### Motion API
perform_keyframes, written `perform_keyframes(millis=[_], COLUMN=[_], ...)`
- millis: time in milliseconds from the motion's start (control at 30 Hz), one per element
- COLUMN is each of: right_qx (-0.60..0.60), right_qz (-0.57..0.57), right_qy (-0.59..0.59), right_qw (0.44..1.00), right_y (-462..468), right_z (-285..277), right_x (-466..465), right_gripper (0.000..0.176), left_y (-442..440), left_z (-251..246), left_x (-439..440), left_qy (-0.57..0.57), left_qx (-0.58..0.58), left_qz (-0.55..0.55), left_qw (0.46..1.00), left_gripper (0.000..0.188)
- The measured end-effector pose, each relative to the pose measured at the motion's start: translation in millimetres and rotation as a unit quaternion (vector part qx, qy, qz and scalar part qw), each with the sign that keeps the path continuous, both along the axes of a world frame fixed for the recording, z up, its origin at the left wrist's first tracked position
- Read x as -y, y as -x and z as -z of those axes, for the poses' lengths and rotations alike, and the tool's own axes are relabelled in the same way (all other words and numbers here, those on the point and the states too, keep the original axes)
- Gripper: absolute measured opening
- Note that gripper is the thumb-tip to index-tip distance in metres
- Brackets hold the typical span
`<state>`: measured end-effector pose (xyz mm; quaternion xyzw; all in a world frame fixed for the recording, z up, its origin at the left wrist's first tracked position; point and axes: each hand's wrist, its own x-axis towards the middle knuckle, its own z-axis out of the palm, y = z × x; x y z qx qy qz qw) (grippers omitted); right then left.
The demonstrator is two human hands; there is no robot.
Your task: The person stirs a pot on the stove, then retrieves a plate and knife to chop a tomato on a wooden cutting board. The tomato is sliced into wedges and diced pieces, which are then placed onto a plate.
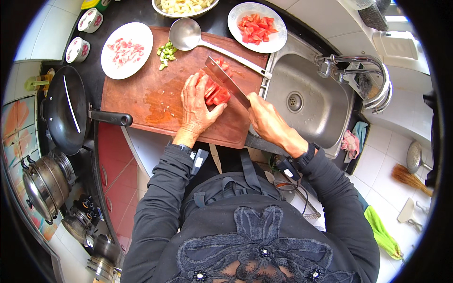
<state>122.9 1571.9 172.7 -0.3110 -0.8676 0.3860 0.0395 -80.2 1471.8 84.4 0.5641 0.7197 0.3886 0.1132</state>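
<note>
My left hand point(199, 100) grips a red tomato point(216, 92) that is cut into slices, on a wooden cutting board point(141, 95). In my right hand point(268, 118) is the handle of a kitchen knife point(226, 79). Its broad blade stands just right of the slices, pointing away from me. Beyond the blade lie cut tomato pieces point(223, 65), partly hidden by it. Chopped green pieces point(165, 56) form a small heap at the board's far side. A metal ladle point(185, 34) lies across the far part of the board, its handle reaching toward the sink.
A plate point(109, 67) of pinkish-white pieces overlaps the board's left corner. Behind are a plate point(236, 33) of tomato chunks and a metal bowl point(166, 15) of pale pieces. A steel sink point(318, 123) with faucet point(382, 70) adjoins at right. A wok point(60, 113) stands left, its handle jutting toward me.
</note>
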Motion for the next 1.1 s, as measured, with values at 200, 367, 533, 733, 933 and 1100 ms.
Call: perform_keyframes(millis=[200, 367, 533, 733, 933, 1100], right_qx=[0.005, 0.014, 0.028, 0.024, 0.067, 0.066], right_qz=[-0.022, -0.041, -0.061, -0.068, -0.067, -0.053], right_qy=[0.013, -0.01, -0.037, -0.017, 0.003, -0.021], right_qw=[1.0, 0.999, 0.997, 0.997, 0.995, 0.996], right_y=[-13.7, -10.7, -6.4, 40.7, 21.2, 15.8], right_z=[-12.3, -3.8, 2.9, 30.7, 21.8, 24.2], right_x=[12.3, 11.1, 5.9, -7.5, -5.6, 6.6], right_gripper=[0.024, 0.027, 0.029, 0.036, 0.037, 0.033], left_y=[0.4, 3.0, 3.6, 0.9, 2.9, 1.4], left_z=[4.5, 4.8, 7.5, 4.7, 1.1, 4.2], left_x=[4.0, 4.3, 2.5, 2.0, -0.1, 3.1], left_qy=[-0.015, -0.015, -0.021, -0.026, -0.025, 0.002], left_qx=[0.028, 0.02, 0.025, 0.024, 0.012, 0.015], left_qz=[-0.027, -0.022, -0.022, -0.018, -0.017, -0.014], left_qw=[0.999, 0.999, 0.999, 0.999, 0.999, 1.0], left_gripper=[0.082, 0.074, 0.073, 0.072, 0.074, 0.074])
